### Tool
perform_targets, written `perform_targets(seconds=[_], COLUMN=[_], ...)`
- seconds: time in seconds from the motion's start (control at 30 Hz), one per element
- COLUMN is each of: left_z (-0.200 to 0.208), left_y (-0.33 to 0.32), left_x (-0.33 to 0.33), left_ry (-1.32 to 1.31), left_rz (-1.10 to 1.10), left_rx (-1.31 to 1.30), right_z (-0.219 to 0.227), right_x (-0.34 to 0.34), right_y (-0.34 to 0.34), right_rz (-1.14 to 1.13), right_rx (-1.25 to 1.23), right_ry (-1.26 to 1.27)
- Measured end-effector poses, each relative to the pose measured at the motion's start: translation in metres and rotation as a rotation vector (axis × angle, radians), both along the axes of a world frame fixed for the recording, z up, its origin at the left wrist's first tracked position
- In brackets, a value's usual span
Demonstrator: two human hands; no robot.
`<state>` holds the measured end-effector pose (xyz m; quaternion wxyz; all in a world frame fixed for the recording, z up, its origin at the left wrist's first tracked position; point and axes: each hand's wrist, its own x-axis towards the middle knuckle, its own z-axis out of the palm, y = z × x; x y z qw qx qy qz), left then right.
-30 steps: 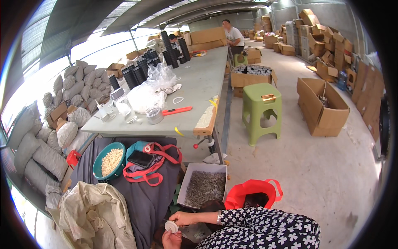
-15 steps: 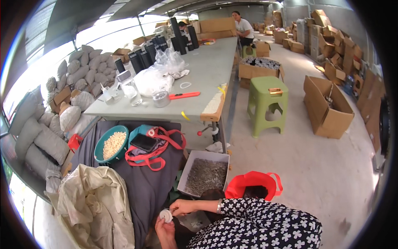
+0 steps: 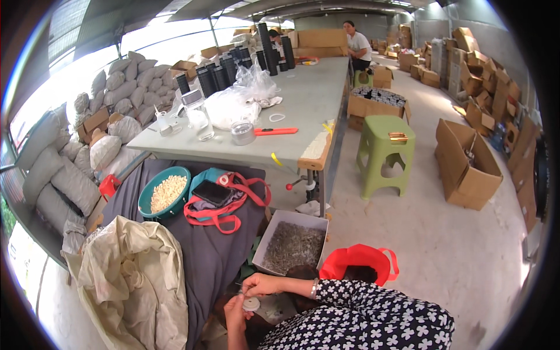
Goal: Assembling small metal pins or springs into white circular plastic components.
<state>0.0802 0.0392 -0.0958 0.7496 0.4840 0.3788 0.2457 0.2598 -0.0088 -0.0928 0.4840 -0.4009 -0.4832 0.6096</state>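
Observation:
Low at the front, my left hand (image 3: 235, 314) is closed on a small white round disc (image 3: 251, 304), held by its edge. My right hand (image 3: 261, 284) comes in from the right, fingers pinched together just above the disc, close to the left fingertips. Whatever lies in that pinch is too small to make out. Just beyond my hands stands a white box (image 3: 269, 231) of small dark grey metal-looking pieces. To its right is a red bag (image 3: 350, 255) with dark contents. An open beige sack (image 3: 111, 274), with a few pale round pieces inside, sits at the left.
A teal bowl (image 3: 185, 178) of small cream pieces and a teal bag with red straps (image 3: 227, 219) lie on dark cloth (image 3: 204, 262). Behind is a long table (image 3: 297, 111) with black tubes (image 3: 219, 77) and clear jars. A green stool (image 3: 385, 134) and cardboard boxes (image 3: 466, 166) stand right.
My right fingers have come in over the disc, against the left fingertips. The disc now lies tilted flatter, lower between the hands. The whole view has shifted slightly.

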Motion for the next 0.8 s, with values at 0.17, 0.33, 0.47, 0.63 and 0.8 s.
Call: perform_targets(seconds=[0.17,0.33,0.47,0.63,0.8], left_z=[0.000,-0.006,-0.003,-0.003,0.000], left_y=[0.004,0.005,0.006,0.005,0.012], left_x=[0.002,-0.001,0.001,-0.001,-0.015], left_ry=[0.110,0.036,0.016,-0.004,-0.065], left_rz=[-0.091,-0.061,-0.042,0.015,0.140], left_rx=[0.071,-0.020,-0.011,-0.004,-0.079], right_z=[0.002,-0.013,-0.011,-0.003,0.011], right_x=[-0.002,-0.010,-0.012,-0.008,0.003], right_y=[-0.001,0.007,0.009,0.001,-0.002], right_rz=[-0.021,-0.081,-0.116,-0.096,-0.206], right_rx=[0.048,0.227,0.256,0.057,-0.002], right_ry=[-0.065,-0.116,-0.003,0.022,0.088])
